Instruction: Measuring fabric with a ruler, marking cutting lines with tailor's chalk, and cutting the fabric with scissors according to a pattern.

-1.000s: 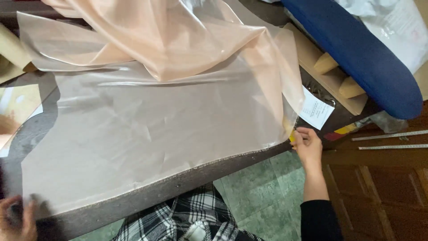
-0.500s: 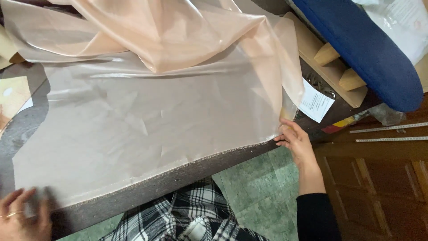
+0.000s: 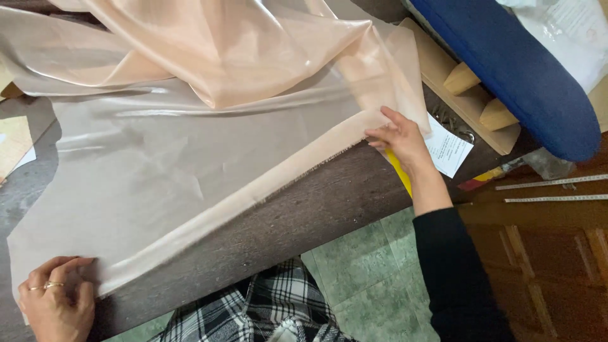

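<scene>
Our right fingers [image 3: 387,130] pinch the folded hem of the sheer peach fabric [image 3: 190,164]; left fingers [image 3: 66,269] lie flat, pressing its near corner. Fabric spreads over the dark desk [image 3: 304,218]. Beyond the fabric's right edge: 1 white slip [image 3: 451,151], blue padded board [image 3: 513,69].
</scene>
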